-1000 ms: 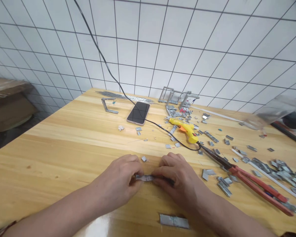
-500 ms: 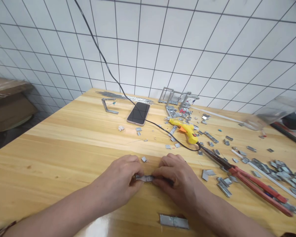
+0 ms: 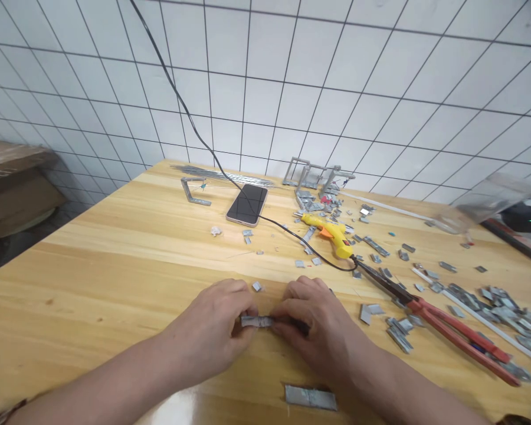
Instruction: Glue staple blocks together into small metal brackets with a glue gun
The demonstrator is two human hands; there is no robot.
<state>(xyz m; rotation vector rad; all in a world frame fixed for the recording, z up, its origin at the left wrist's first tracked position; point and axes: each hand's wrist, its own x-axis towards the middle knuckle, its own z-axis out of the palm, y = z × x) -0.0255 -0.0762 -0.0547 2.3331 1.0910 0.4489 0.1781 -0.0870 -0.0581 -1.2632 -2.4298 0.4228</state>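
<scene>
Strip [image 3: 256,321] nearside of glue gun [image 3: 337,235]: in work, left hand [image 3: 225,311] and right hand [image 3: 313,311] pinching opposite ends. Frames [image 3: 328,182] behind glue gun: apparently assembled. Pieces [image 3: 376,246] right of glue gun: loose.

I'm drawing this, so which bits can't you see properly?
In the head view:
Right end of the grey strip: hidden by the right hand.
Top of the cable: cut off by the upper edge.
Clear container: too blurred to tell what's inside.
Black thing: cut off by the right edge.
</scene>
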